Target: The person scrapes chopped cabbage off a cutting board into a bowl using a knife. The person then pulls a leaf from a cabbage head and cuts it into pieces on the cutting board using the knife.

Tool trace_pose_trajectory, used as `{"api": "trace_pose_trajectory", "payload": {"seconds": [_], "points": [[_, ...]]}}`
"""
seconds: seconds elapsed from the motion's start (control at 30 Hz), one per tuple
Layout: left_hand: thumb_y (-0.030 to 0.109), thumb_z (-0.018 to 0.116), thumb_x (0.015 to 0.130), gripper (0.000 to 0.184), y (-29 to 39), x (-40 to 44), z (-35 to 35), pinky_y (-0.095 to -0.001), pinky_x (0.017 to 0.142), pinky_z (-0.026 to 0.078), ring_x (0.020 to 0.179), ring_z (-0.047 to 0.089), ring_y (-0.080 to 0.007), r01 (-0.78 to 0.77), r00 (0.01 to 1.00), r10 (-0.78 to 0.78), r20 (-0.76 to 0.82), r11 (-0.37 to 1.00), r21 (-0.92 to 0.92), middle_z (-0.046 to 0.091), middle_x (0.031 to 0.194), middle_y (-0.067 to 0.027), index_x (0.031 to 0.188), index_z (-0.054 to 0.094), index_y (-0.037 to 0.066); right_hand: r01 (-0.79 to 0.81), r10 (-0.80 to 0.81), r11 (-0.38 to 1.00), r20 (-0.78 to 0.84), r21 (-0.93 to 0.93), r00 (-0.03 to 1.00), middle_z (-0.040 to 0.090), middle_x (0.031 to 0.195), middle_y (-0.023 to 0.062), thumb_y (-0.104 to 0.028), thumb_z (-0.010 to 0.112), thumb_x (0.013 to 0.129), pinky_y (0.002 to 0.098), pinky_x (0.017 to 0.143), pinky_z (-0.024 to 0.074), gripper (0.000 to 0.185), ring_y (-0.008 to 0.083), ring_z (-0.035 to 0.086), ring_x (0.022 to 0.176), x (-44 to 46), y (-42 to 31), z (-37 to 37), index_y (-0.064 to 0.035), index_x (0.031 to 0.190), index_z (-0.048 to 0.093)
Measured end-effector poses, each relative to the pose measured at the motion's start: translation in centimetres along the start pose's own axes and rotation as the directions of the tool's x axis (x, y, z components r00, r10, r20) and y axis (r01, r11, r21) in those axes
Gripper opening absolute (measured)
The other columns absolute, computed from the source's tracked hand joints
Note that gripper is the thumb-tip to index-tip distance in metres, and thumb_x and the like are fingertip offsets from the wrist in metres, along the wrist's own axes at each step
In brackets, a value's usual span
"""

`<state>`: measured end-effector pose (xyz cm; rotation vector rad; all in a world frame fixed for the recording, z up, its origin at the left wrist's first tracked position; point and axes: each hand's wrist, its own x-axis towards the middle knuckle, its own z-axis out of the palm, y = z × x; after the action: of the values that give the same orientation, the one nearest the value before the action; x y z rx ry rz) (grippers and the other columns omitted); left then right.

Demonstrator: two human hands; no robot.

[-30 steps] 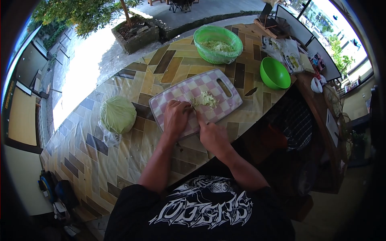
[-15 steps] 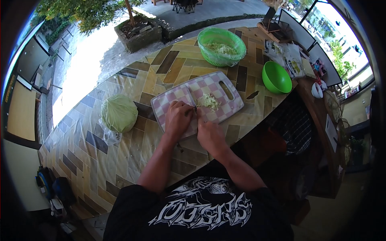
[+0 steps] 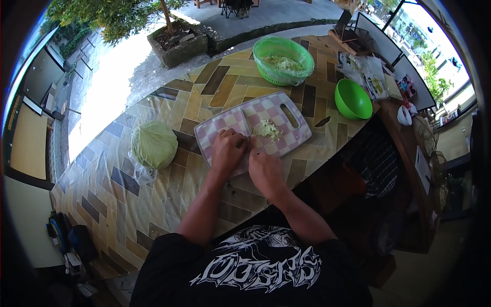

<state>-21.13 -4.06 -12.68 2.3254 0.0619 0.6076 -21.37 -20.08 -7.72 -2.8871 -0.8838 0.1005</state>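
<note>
A pink-and-white checkered cutting board (image 3: pixel 217 126) lies at an angle on the table. My right hand (image 3: pixel 266 171) is closed around the handle of a knife (image 3: pixel 246 121), whose thin blade points away from me across the board. Close beside the blade, my left hand (image 3: pixel 228 151) has its fingers curled down on the board; whatever they hold is hidden under them. Shredded cabbage (image 3: pixel 267 131) is heaped to the right of the blade. A whole pale-green cabbage (image 3: pixel 154 145) sits left of the board on clear plastic.
Beyond the board stands a green basket (image 3: pixel 279 79) lined with a plastic bag, with shredded cabbage inside. A bright green bowl (image 3: pixel 353 100) is at the table's right edge, near plastic packets (image 3: pixel 365 74). A small white bowl (image 3: pixel 404 115) rests on the side counter.
The whole scene has shifted slightly to the right with the camera. My right hand has moved a little nearer my left hand; both keep their holds.
</note>
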Motion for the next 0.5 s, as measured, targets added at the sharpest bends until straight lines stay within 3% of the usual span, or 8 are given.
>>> {"api": "trace_pose_trajectory", "payload": {"seconds": [0.07,0.17,0.27,0.47,0.5], "points": [[0.015,0.08,0.083,0.016,0.0,-0.1,0.0,-0.0483,0.089,0.054,0.098,0.067,-0.0371,0.004,1.0,-0.004,-0.004,1.0,0.001,0.071,0.096,-0.0143,0.095,0.082,0.005,0.015,-0.015,1.0,0.002,0.02,1.0,0.077,0.083,0.0172,-0.011,0.06,0.097,0.049,0.074,0.0629,0.066,0.0353,0.078,0.076,1.3,0.5,-0.2,0.0078,0.159,0.045],[0.015,0.08,0.084,0.015,0.1,-0.2,0.0,-0.0492,0.088,0.054,0.098,0.067,-0.0378,0.003,1.0,-0.003,-0.015,1.0,0.007,0.07,0.095,-0.0152,0.096,0.081,0.005,0.024,-0.018,0.988,-0.043,0.15,0.999,0.076,0.085,0.0234,-0.01,0.057,0.098,0.0543,0.078,0.0612,0.065,0.0449,0.076,0.08,2.2,2.0,-0.5,0.0034,0.16,0.045],[0.016,0.079,0.086,0.015,0.3,-0.1,0.0,-0.0495,0.085,0.054,0.097,0.067,-0.0381,0.027,0.999,-0.027,-0.023,1.0,0.0,0.068,0.094,-0.0158,0.095,0.081,0.005,0.002,-0.008,0.989,0.041,0.146,0.999,0.075,0.085,0.0255,-0.011,0.056,0.099,0.0552,0.078,0.0605,0.064,0.0452,0.076,0.083,0.5,1.7,-3.2,0.003,0.161,0.045],[0.016,0.079,0.087,0.016,0.7,-0.2,0.0,-0.0491,0.082,0.054,0.094,0.068,-0.0391,0.062,0.998,-0.062,-0.006,0.998,-0.027,0.068,0.093,-0.0177,0.096,0.081,0.003,-0.023,0.034,0.985,-0.066,0.171,0.997,0.075,0.086,0.0271,-0.011,0.056,0.1,0.0563,0.08,0.0602,0.064,0.0474,0.075,0.085,0.7,0.9,1.4,0.0022,0.161,0.044],[0.016,0.079,0.087,0.016,0.7,-0.1,-0.1,-0.049,0.083,0.054,0.093,0.068,-0.0398,0.067,0.998,-0.067,-0.003,0.997,-0.031,0.069,0.094,-0.0184,0.096,0.081,0.003,-0.04,0.044,0.982,-0.016,0.182,0.999,0.075,0.087,0.0272,-0.011,0.055,0.1,0.0563,0.08,0.0602,0.064,0.0473,0.075,0.085,1.2,0.9,0.7,0.0023,0.162,0.043]]}}
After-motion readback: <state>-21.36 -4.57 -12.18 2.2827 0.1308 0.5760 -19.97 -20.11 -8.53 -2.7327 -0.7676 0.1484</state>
